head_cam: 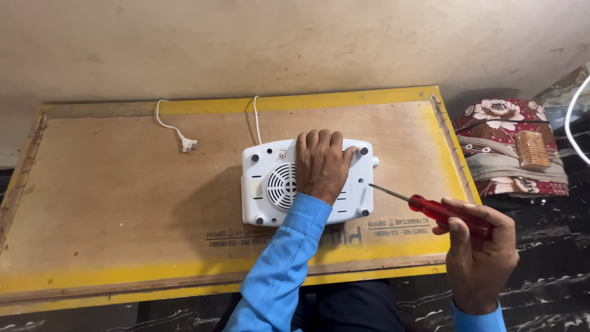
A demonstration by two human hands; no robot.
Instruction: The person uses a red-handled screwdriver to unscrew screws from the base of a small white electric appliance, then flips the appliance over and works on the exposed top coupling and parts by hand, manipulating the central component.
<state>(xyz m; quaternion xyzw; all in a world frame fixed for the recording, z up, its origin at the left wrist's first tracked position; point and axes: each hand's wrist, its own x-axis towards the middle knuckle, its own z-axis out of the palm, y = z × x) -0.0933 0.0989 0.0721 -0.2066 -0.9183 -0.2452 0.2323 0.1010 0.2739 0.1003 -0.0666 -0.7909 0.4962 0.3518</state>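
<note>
On the desk, the left hand lies spread flat, pinning the light, rigid white appliance; the right hand grips the red-handled screwdriver, whose smooth handle could slip.

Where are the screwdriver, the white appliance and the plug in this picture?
screwdriver (439,211): head view, on the red handle near the shaft.
white appliance (265,184): head view, on its underside beside the round vent.
plug (188,145): head view, on the white plug body.
</note>
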